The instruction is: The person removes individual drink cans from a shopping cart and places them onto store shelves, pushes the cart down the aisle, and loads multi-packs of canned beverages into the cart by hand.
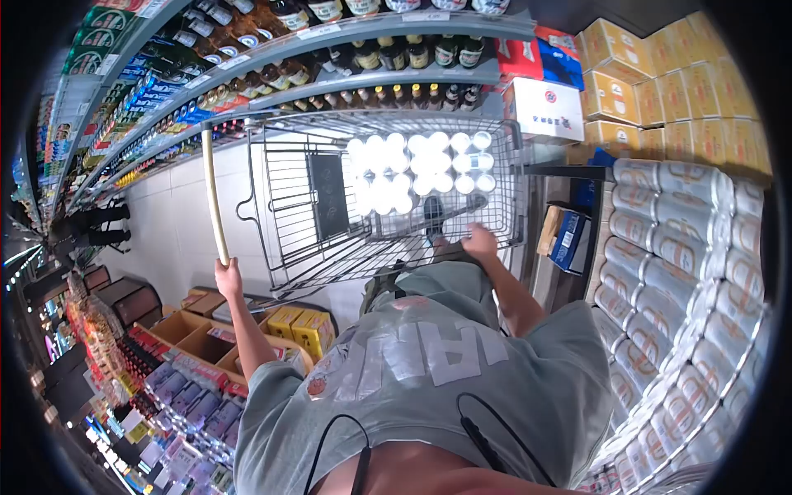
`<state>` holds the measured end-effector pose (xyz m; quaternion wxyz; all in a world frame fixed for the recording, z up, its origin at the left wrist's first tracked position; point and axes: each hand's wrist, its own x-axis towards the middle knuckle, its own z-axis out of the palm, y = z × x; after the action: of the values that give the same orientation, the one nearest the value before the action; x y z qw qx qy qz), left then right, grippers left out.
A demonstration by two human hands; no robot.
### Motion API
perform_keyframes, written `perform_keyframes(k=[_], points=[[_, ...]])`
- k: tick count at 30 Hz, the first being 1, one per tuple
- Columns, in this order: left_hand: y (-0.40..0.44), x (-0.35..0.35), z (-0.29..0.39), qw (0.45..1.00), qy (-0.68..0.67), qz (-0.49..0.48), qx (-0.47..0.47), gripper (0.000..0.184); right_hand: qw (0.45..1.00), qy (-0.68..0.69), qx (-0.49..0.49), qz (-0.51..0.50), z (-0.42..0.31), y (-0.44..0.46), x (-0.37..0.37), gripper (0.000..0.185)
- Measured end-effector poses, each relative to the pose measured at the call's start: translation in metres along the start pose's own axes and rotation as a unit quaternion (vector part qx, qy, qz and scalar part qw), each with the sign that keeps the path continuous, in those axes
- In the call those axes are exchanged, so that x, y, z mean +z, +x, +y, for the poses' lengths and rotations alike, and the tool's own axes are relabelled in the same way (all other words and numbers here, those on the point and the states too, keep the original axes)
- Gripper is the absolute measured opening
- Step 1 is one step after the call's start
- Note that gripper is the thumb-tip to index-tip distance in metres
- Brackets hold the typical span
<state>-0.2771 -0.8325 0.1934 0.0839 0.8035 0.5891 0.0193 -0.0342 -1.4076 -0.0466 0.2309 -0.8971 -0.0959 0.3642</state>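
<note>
A wire shopping cart (280, 177) stands sideways in front of me. My left hand (227, 278) is closed round the near end of its pale shopping cart handle (216, 194). At the near side, toward the cart's right end, my right hand (479, 241) is curled at the rim; the fingers are partly hidden and appear to grip it. Inside the basket, several white-looking cans (421, 157) stand upright in rows, washed out by glare. A dark panel (328, 196) is fixed in the cart's left part.
Shelves of bottles (396, 56) line the far side. Yellow cartons (693, 91) are stacked at the upper right, and wrapped cans (660, 247) are piled close on my right. A blue box (569, 241) sits on a low shelf. Cardboard trays (198, 338) and yellow boxes (312, 332) stand behind my left arm.
</note>
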Motion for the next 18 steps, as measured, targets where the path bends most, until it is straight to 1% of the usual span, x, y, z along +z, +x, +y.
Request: perform_keyframes(k=[1,2,3,5,7,8,9,11,13,15,16,17,18], points=[[-0.002,-0.002,0.005,1.000,0.000,0.003,0.003,0.035,1.000,0.004,0.006,-0.019,-0.010,-0.007,0.002,0.039],[0.001,-0.001,0.003,1.000,0.007,-0.006,0.008,0.036,1.000,0.011,-0.001,-0.026,-0.018,-0.014,0.004,0.037],[0.005,0.001,-0.002,1.000,-0.004,-0.009,0.013,0.037,0.998,0.024,0.010,-0.056,-0.024,-0.017,0.006,0.037],[-0.002,-0.007,0.012,1.000,-0.011,-0.013,0.010,0.037,0.990,0.106,-0.057,-0.077,-0.021,-0.011,0.025,0.039],[0.000,-0.007,0.013,1.000,0.002,-0.008,0.017,0.038,0.957,0.250,-0.075,-0.123,-0.043,-0.019,0.016,0.035],[-0.001,-0.007,0.011,1.000,0.012,-0.008,0.019,0.038,0.943,0.281,-0.146,-0.098,-0.054,-0.024,0.010,0.031],[-0.004,-0.009,0.011,1.000,0.014,-0.003,0.023,0.039,0.930,0.313,-0.176,-0.077,-0.073,-0.036,-0.006,0.031],[-0.013,-0.016,0.020,0.999,0.016,0.003,0.034,0.039,0.898,0.372,-0.233,-0.034,-0.134,-0.085,-0.071,0.031],[-0.017,-0.021,0.024,1.000,0.009,-0.005,0.027,0.040,0.834,0.473,-0.282,-0.011,-0.199,-0.169,-0.154,0.032],[-0.019,-0.024,0.024,0.999,0.001,0.000,0.032,0.041,0.751,0.513,-0.415,0.013,-0.228,-0.249,-0.210,0.036],[-0.019,-0.023,0.022,0.999,-0.003,0.000,0.038,0.041,0.688,0.507,-0.518,0.033,-0.241,-0.296,-0.230,0.043],[-0.018,-0.023,0.020,0.999,-0.006,-0.001,0.045,0.042,0.627,0.487,-0.604,0.076,-0.257,-0.342,-0.243,0.050],[-0.017,-0.021,0.019,0.999,-0.009,-0.001,0.051,0.042,0.544,0.436,-0.714,0.063,-0.269,-0.375,-0.257,0.058]])
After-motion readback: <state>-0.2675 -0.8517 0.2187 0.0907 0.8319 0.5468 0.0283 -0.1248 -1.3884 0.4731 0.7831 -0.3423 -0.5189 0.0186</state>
